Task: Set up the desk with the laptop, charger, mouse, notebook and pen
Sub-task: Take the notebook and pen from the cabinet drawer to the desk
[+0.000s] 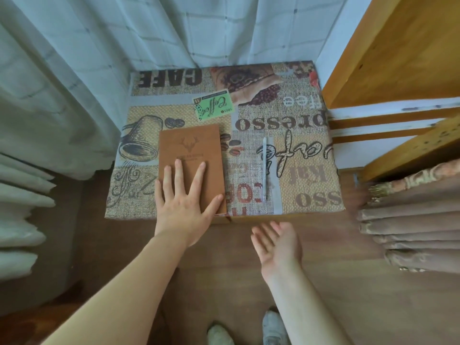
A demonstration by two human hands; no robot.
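Note:
A brown notebook (190,150) with an embossed deer head lies closed on a small table (293,125) covered in a coffee-print cloth. My left hand (185,205) rests flat on the notebook's near end, fingers spread. A silver pen (264,168) lies on the cloth to the right of the notebook, pointing away from me. My right hand (278,245) hovers palm up just off the table's near edge, fingers apart and holding nothing. No laptop, charger or mouse is in view.
Pale curtains (74,83) hang behind and to the left of the table. A wooden shelf unit (398,58) stands at the right, with brown folded drapery (410,220) below it. The floor (224,282) is dark wood; my shoes (271,327) show at the bottom.

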